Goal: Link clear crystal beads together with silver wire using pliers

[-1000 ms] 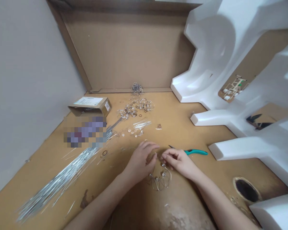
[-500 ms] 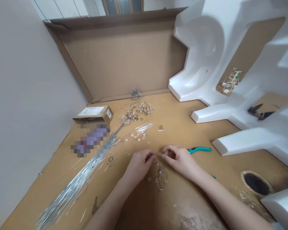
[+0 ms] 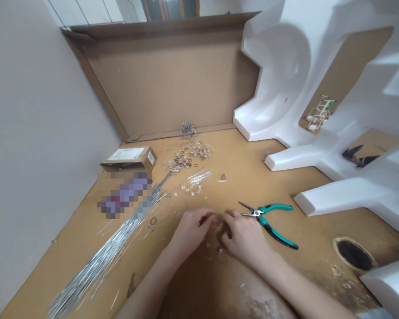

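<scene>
We hold our two hands close together, just apart, low over the middle of the surface [image 3: 252, 177]. The thumb and forefinger of our left hand [image 3: 193, 227] come together at the tips; the right hand [image 3: 245, 232] curls its fingers opposite, partly hiding them. Blur keeps us from telling whether either is clamped on anything. The clear beads [image 3: 221, 251] are between and just below the hands, one near the right thumb, with a faint loop of wire.

The pliers [image 3: 257, 213] lie spread to the right of our right hand, the lower tip reaching its edge; we cannot tell if they touch. To our left runs a long bundle of wires [image 3: 98, 259], with a dark ring [image 3: 153, 220] beside it. Beyond the hands we see loose beads [image 3: 193, 190], short wires [image 3: 199, 177] and a box [image 3: 129, 154] farther left.
</scene>
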`<action>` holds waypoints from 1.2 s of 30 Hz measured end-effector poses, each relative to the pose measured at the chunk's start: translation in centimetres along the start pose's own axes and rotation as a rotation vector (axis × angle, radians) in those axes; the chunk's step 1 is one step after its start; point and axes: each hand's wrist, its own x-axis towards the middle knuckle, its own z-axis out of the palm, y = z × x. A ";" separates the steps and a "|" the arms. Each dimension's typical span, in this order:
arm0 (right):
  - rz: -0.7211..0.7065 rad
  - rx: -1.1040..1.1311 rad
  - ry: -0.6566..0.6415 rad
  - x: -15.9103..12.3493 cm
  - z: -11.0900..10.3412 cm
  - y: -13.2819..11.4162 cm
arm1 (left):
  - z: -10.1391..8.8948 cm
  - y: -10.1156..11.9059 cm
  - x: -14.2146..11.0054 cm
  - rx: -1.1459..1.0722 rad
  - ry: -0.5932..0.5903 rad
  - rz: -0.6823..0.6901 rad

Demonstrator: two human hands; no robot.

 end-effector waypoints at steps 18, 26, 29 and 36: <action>-0.199 0.018 0.010 -0.2 -0.8 2.5 | 1.1 1.2 -0.4 0.018 -0.005 0.083; -0.132 -0.012 0.071 -0.2 -0.4 2.5 | 1.5 1.6 -0.5 0.164 0.034 0.139; -0.133 -0.020 0.082 -0.1 -0.2 2.5 | 1.7 1.4 -0.5 0.208 0.023 0.184; -0.163 -0.012 0.082 -0.2 0.0 2.8 | 2.2 1.2 -0.5 0.261 0.006 0.173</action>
